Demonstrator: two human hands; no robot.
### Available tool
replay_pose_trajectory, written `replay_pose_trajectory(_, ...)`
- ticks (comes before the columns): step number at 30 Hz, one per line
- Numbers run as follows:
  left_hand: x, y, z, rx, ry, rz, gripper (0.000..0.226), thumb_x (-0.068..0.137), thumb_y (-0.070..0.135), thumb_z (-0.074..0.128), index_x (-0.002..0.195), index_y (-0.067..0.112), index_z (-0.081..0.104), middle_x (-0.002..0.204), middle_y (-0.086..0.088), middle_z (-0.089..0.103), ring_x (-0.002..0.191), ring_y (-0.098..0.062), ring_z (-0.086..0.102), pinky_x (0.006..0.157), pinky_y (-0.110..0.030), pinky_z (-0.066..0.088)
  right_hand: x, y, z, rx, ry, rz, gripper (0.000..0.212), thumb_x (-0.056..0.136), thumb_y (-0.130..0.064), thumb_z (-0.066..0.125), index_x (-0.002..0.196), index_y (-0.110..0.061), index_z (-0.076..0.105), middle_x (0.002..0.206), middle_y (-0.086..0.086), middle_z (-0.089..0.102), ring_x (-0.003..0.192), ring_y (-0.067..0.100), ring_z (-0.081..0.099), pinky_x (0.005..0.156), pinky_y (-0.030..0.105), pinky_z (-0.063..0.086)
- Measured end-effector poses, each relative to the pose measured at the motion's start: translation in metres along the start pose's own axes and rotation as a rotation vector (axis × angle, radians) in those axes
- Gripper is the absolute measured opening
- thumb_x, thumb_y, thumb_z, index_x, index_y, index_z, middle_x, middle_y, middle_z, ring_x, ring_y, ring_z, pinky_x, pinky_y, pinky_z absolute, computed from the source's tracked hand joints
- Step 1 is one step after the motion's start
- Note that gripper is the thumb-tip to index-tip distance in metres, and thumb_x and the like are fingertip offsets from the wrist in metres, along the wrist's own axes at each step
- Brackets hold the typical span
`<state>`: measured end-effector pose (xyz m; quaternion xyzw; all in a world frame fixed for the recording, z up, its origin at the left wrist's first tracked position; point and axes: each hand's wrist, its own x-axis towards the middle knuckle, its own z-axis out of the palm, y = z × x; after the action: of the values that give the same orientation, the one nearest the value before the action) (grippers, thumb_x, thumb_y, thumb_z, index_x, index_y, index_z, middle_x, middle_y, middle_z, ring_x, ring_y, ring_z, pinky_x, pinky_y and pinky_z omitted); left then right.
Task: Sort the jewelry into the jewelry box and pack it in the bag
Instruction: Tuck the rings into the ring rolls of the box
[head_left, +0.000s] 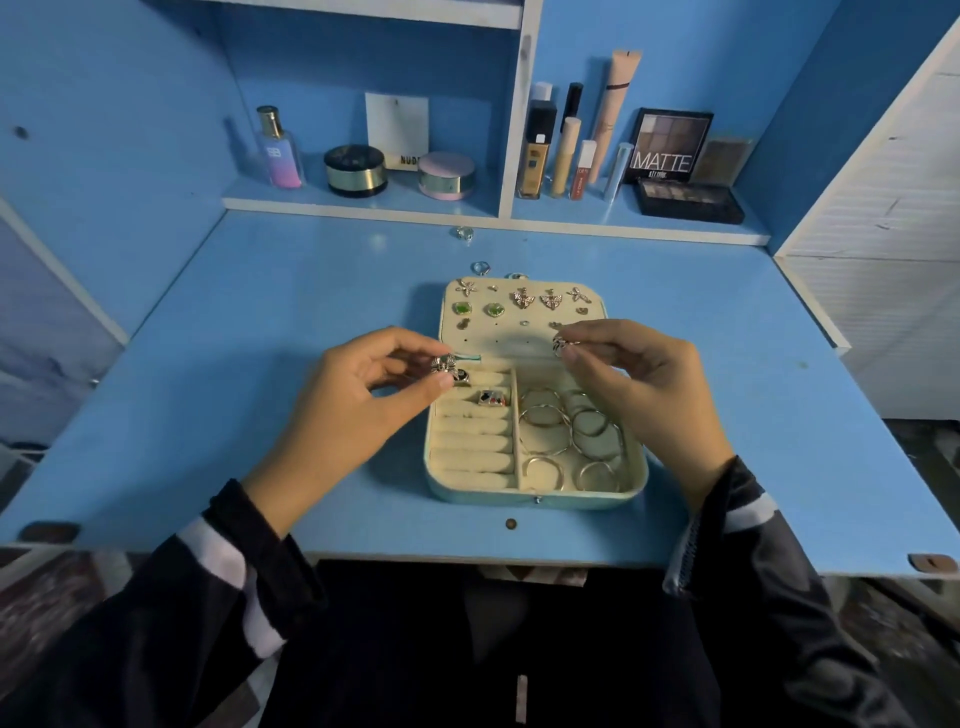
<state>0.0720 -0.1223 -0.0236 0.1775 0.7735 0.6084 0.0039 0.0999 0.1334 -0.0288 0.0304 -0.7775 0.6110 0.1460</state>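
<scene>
My left fingers (410, 347) pinch a flower ring (444, 365), 10 o'clock over the open jewelry box (535, 500) | my right fingers (597, 339) pinch a second ring (560, 345), 1 o'clock

Dim, cool blue light from overhead. Pale glare patches on desk (376, 241) near shelf (311, 200). Soft shadow under my left hand (358, 400), left of jewelry box (535, 500). Flower ring (444, 365) it pinches glints; so does small ring (560, 345) in my right hand (639, 387). Edges bow, wide lens; my sleeves (223, 566) blurred, centre sharp.

Left hand (353, 410) pinching, right hand (649, 395) pinching
</scene>
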Motion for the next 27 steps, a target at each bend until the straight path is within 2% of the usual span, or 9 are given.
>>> replay_pose_trajectory(4, -0.006, 0.005, -0.001, -0.007, 0.003, 0.008, 0.020, 0.074, 0.029, 0.077, 0.093, 0.036, 0.074, 0.094, 0.003, 0.074, 0.087, -0.013, 0.070, 0.085, -0.020, 0.053, -0.003, 0.000, 0.001, -0.004, 0.019, -0.026, 0.015, 0.085, -0.008, 0.073, 0.100, -0.009, 0.074, 0.096, 0.000, 0.075, 0.088, 0.012, 0.069, 0.080, 0.026, 0.051)
replay_pose_trajectory(9, -0.011, 0.007, 0.003, 0.133, -0.021, 0.012, 0.022, 0.079, 0.017, 0.080, 0.098, 0.026, 0.075, 0.091, 0.009, 0.074, 0.086, -0.009, 0.069, 0.086, -0.026, 0.054, -0.005, 0.000, 0.001, -0.030, 0.020, -0.080, 0.015, 0.085, -0.007, 0.073, 0.100, -0.009, 0.074, 0.099, 0.002, 0.074, 0.090, 0.017, 0.069, 0.085, 0.029, 0.054)
replay_pose_trajectory(13, -0.014, 0.007, 0.003, 0.251, -0.009, 0.020, 0.022, 0.080, 0.021, 0.080, 0.099, 0.031, 0.076, 0.089, 0.018, 0.072, 0.086, -0.003, 0.065, 0.083, -0.021, 0.051, -0.006, -0.002, 0.002, -0.029, 0.025, -0.115, 0.016, 0.085, -0.006, 0.073, 0.098, -0.015, 0.074, 0.099, 0.002, 0.074, 0.090, 0.018, 0.069, 0.084, 0.029, 0.054)
replay_pose_trajectory(17, -0.013, 0.008, -0.001, 0.262, -0.018, 0.012, 0.022, 0.078, 0.027, 0.080, 0.099, 0.033, 0.076, 0.088, 0.018, 0.073, 0.084, -0.005, 0.066, 0.082, -0.020, 0.051, -0.006, -0.001, 0.002, -0.027, 0.029, -0.135, 0.017, 0.085, -0.005, 0.073, 0.097, -0.016, 0.073, 0.100, 0.004, 0.074, 0.089, 0.018, 0.069, 0.085, 0.027, 0.054)
replay_pose_trajectory(24, -0.015, 0.008, 0.001, 0.257, -0.067, -0.003, 0.021, 0.078, 0.025, 0.080, 0.098, 0.032, 0.076, 0.087, 0.017, 0.073, 0.084, -0.004, 0.066, 0.083, -0.024, 0.053, -0.005, 0.000, 0.003, -0.022, 0.018, -0.140, 0.017, 0.085, -0.005, 0.073, 0.098, -0.015, 0.073, 0.101, 0.003, 0.073, 0.091, 0.018, 0.069, 0.086, 0.027, 0.053)
replay_pose_trajectory(27, -0.017, 0.007, 0.002, 0.300, -0.064, 0.022, 0.021, 0.080, 0.026, 0.079, 0.099, 0.035, 0.075, 0.088, 0.020, 0.071, 0.086, -0.003, 0.064, 0.082, -0.020, 0.050, -0.005, 0.000, 0.003, -0.014, 0.019, -0.146, 0.018, 0.084, -0.005, 0.073, 0.098, -0.016, 0.073, 0.101, 0.002, 0.073, 0.090, 0.019, 0.069, 0.086, 0.028, 0.054)
